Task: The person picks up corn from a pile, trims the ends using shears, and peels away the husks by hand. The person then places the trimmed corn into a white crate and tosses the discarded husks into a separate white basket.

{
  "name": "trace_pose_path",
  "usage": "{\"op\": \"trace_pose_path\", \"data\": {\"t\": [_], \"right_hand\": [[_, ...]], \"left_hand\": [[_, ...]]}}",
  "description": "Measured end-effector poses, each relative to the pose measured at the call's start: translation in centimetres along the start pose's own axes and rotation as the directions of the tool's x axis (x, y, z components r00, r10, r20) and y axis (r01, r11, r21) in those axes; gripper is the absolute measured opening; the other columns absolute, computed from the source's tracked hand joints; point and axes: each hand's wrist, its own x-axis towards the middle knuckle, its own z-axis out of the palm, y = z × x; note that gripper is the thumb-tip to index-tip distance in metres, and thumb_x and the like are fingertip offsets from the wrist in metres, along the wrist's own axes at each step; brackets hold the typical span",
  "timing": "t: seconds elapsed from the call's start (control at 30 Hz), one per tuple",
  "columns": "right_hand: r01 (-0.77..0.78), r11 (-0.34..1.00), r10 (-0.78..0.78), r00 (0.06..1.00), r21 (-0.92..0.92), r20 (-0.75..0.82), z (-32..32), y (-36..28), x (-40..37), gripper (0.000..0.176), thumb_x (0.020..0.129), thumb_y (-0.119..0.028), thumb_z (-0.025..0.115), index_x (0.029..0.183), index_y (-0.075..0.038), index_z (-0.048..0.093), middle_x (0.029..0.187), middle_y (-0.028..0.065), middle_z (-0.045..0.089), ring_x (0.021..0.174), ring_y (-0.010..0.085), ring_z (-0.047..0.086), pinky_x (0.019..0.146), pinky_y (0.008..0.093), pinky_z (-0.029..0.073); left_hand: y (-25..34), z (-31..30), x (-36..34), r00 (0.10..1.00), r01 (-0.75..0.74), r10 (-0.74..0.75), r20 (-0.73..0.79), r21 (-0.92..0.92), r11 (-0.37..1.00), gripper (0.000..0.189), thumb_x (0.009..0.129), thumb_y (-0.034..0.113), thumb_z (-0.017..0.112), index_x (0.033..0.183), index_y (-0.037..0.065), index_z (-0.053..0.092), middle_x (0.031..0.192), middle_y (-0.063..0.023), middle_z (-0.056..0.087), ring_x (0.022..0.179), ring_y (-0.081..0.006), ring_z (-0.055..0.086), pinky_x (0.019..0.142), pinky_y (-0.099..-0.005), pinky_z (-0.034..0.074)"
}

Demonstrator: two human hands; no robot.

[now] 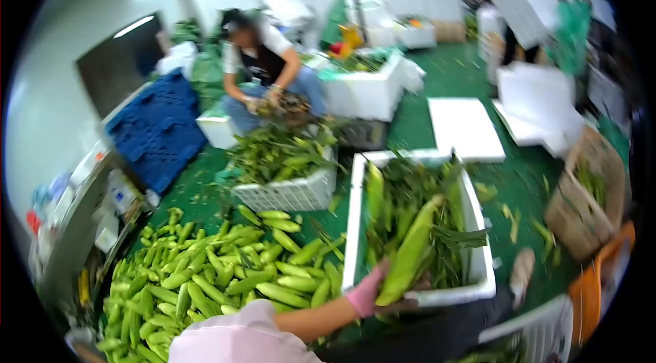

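My left hand (pixel 367 290), in pink at the wrist and hand, reaches in from the bottom. It is closed around the lower end of a large ear of corn (pixel 411 250) in its green husk. The ear tilts up and to the right, over a white foam box (pixel 486 264) with more leafy corn (pixel 396 189) inside. My fingers are partly hidden behind the husk. I cannot make out my right hand. Left of the box, a big heap of trimmed green corn ears (pixel 205 288) covers the floor.
A co-worker (pixel 263 69) crouches behind a white crate (pixel 294 193) of leafy corn, handling something blurred. A foam lid (pixel 466 127) lies on the green floor. A brown basket (pixel 581 192) and an orange chair-like object (pixel 593 291) stand right. A blue pallet (pixel 156 131) leans left.
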Motion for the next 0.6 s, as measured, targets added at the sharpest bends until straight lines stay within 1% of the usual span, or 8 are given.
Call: {"op": "trace_pose_path", "data": {"t": [0.03, 0.1, 0.13, 0.23, 0.33, 0.43, 0.5, 0.6], "right_hand": [[0.034, 0.999, -0.033, 0.999, 0.030, -0.027, -1.1, 0.4, -1.6, 0.047, 0.083, -0.013, 0.068, 0.124, -0.004, 0.049, 0.111, 0.0122, 0.059, 0.095, 0.0217, 0.060, 0.088, 0.0351, 0.047], [0.138, 0.989, -0.135, 0.989, 0.049, -0.062, -2.9, 0.8, -5.5, 0.049, 0.082, -0.012, 0.068, 0.126, -0.003, 0.048, 0.113, 0.0127, 0.059, 0.097, 0.0219, 0.060, 0.090, 0.0352, 0.047], [0.197, 0.980, -0.194, 0.979, 0.043, -0.063, -3.7, 0.9, -7.0, 0.051, 0.082, -0.011, 0.069, 0.127, -0.003, 0.048, 0.114, 0.0130, 0.059, 0.098, 0.0220, 0.060, 0.090, 0.0352, 0.047], [0.391, 0.915, -0.392, 0.920, -0.094, 0.012, -6.1, -0.3, -10.0, 0.055, 0.080, -0.010, 0.069, 0.130, -0.002, 0.047, 0.117, 0.0137, 0.059, 0.101, 0.0223, 0.060, 0.093, 0.0354, 0.047], [0.449, 0.809, -0.454, 0.887, -0.380, 0.082, -9.3, -2.2, -11.6, 0.074, 0.078, -0.017, 0.080, 0.140, -0.001, 0.042, 0.119, 0.0096, 0.055, 0.110, 0.0190, 0.053, 0.098, 0.0350, 0.044], [0.408, 0.813, -0.412, 0.907, -0.415, 0.084, -11.5, -2.4, -13.7, 0.076, 0.083, -0.027, 0.080, 0.142, 0.000, 0.040, 0.117, 0.0100, 0.055, 0.110, 0.0201, 0.054, 0.098, 0.0356, 0.045], [0.297, 0.870, -0.318, 0.948, -0.393, 0.012, -13.6, -2.2, -15.4, 0.080, 0.084, -0.029, 0.080, 0.144, 0.001, 0.037, 0.112, 0.0111, 0.055, 0.104, 0.0194, 0.055, 0.092, 0.0343, 0.048], [0.308, 0.857, -0.302, 0.950, -0.414, 0.082, -16.0, -2.4, -14.6, 0.087, 0.083, -0.032, 0.081, 0.147, 0.003, 0.034, 0.108, 0.0111, 0.055, 0.093, 0.0186, 0.056, 0.085, 0.0321, 0.050]], "left_hand": [[-0.7, -0.8, 0.6, 0.997, 0.009, 0.004, -0.073, 0.184, 0.983, 0.080, 0.097, 0.072, 0.034, 0.150, 0.013, 0.041, 0.141, -0.0118, 0.057, 0.122, -0.0287, 0.060, 0.093, -0.0451, 0.055], [-2.0, -1.5, 2.8, 0.983, 0.167, -0.183, 0.002, 0.396, 0.903, 0.066, 0.098, 0.057, 0.053, 0.142, 0.007, 0.048, 0.109, -0.0169, 0.068, 0.085, -0.0300, 0.070, 0.077, -0.0400, 0.060], [-3.5, 1.5, 3.8, 0.965, 0.166, -0.241, 0.105, 0.467, 0.868, 0.065, 0.095, 0.047, 0.063, 0.143, 0.007, 0.044, 0.111, -0.0162, 0.065, 0.089, -0.0290, 0.068, 0.076, -0.0403, 0.059], [-9.5, 9.8, 4.8, 0.882, 0.163, -0.436, 0.176, 0.755, 0.635, 0.071, 0.095, 0.034, 0.061, 0.152, 0.008, 0.029, 0.122, -0.0147, 0.058, 0.099, -0.0266, 0.065, 0.079, -0.0396, 0.057], [-15.3, 12.3, 4.5, 0.810, 0.263, -0.567, 0.146, 0.775, 0.575, 0.069, 0.095, 0.027, 0.058, 0.153, 0.008, 0.028, 0.126, -0.0150, 0.058, 0.103, -0.0263, 0.065, 0.086, -0.0398, 0.055], [-19.5, 13.0, 3.8, 0.780, -0.035, -0.581, 0.233, 0.943, 0.331, 0.070, 0.092, 0.020, 0.064, 0.152, 0.003, 0.030, 0.132, -0.0114, 0.054, 0.119, -0.0207, 0.054, 0.104, -0.0346, 0.043], [-21.2, 13.6, 3.4, 0.650, -0.234, -0.704, 0.287, 0.957, 0.174, 0.071, 0.087, 0.017, 0.072, 0.146, -0.003, 0.038, 0.135, -0.0111, 0.052, 0.125, -0.0195, 0.049, 0.109, -0.0331, 0.037], [-21.6, 14.2, 3.5, 0.500, -0.132, -0.853, 0.147, 0.987, 0.092, 0.075, 0.086, 0.022, 0.074, 0.147, -0.006, 0.040, 0.136, -0.0136, 0.054, 0.126, -0.0198, 0.050, 0.111, -0.0325, 0.037]]}}
